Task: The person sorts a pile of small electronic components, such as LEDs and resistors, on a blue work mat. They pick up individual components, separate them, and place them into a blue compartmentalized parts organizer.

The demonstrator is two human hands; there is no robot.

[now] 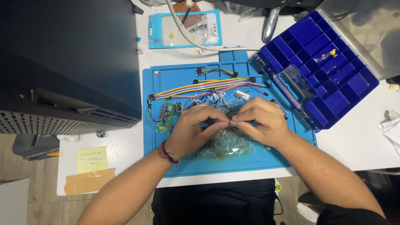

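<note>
Head view looks straight down on a blue silicone work mat (175, 164) lying on a white table (358, 143), and everything else is placed from that mat. Over the mat's middle, the left hand (189, 131) and the right hand (260, 121) meet fingertip to fingertip, each with thumb and forefinger pressed together, pinching between them a small thin metal piece (230, 122) too tiny to identify further; it is held just above a heap of loose wire-legged components (225, 143) that covers the mat's centre and near half. The left wrist wears a red and black cord bracelet (167, 153). Toward the mat's far half lies a rainbow ribbon of jumper wires (200, 86), with a shorter bundle of jumper wires (216, 71) beyond it near the far edge. At the mat's left part, just beside the left hand, sits a green circuit board (168, 114) with a small display. Off the mat's right edge, touching or overlapping it, stands an open blue compartment organiser box (321, 71) with a dark handle; one of its cells holds a few yellow parts (327, 55). Beyond the mat's far edge lies a light blue blister package (185, 28) crossed by a white cable (196, 41). Left of the mat rises a large black case (68, 62), and near the mat's near left corner a yellow sticky note (91, 159) sits above a strip of brown tape (89, 180).
</note>
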